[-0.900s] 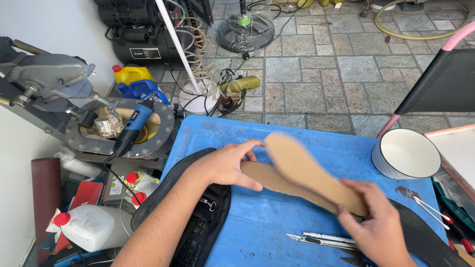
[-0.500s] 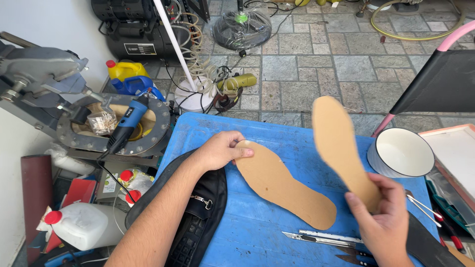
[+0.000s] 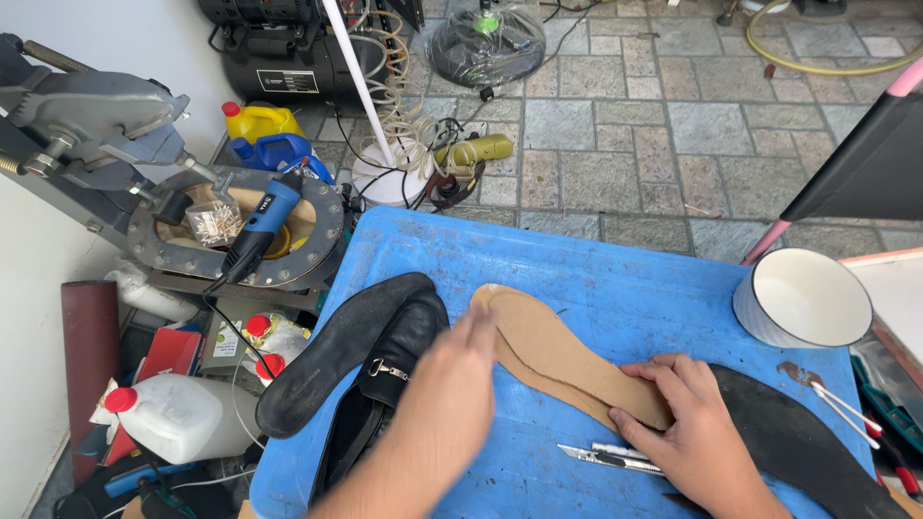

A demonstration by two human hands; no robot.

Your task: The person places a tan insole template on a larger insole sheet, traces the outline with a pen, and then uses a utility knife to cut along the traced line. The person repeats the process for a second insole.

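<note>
Two tan insole-shaped cutouts (image 3: 562,358) lie stacked on the blue table (image 3: 596,274). My right hand (image 3: 685,432) presses flat on their near end. My left hand (image 3: 452,394) is blurred, hovering between the cutouts and a black shoe (image 3: 385,370), with its fingers loose and nothing in it. A black sole (image 3: 332,351) leans against the shoe's left side.
A utility knife (image 3: 611,456) lies by my right hand. A white enamel cup (image 3: 803,300) stands at the right, with a brush (image 3: 832,399) and dark rubber sheet (image 3: 817,452) below it. Left of the table are a blue power tool (image 3: 260,226), a round metal press, jugs and bottles.
My right hand brought the raised cutout down onto the one on the table and now presses on it. My left hand left the cutout's toe end and moved toward the shoe.
</note>
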